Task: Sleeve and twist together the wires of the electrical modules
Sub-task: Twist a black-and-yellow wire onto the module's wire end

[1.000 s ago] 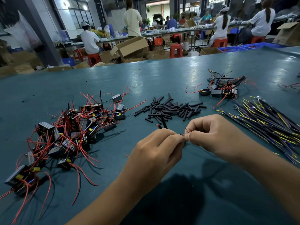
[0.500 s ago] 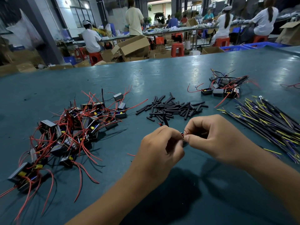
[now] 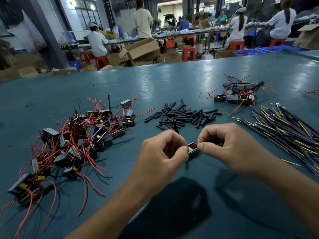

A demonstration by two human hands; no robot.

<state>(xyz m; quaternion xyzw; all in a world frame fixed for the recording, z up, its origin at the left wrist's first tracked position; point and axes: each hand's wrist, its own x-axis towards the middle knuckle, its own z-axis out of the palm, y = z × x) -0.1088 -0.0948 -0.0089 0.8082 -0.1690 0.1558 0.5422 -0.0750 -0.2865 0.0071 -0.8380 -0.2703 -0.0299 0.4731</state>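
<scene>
A small black module (image 3: 193, 150) with a yellow part and red wires shows between my two hands, just above the teal table (image 3: 172, 80). My left hand (image 3: 164, 152) curls around its left side. My right hand (image 3: 229, 147) pinches a thin red wire at the module's right end between thumb and forefinger. A heap of black modules with red wires (image 3: 72, 140) lies to the left. Short black sleeves (image 3: 183, 116) are piled just beyond my hands. A bundle of dark, yellow and purple wires (image 3: 290, 131) lies at the right.
A smaller group of modules with wires (image 3: 240, 94) sits at the far right of the table. Beyond the table's far edge are cardboard boxes (image 3: 141, 49), red stools and several people at other benches.
My hands have drawn slightly apart and the black module now shows between them. Before, my fingertips met over a thin wire and hid the module.
</scene>
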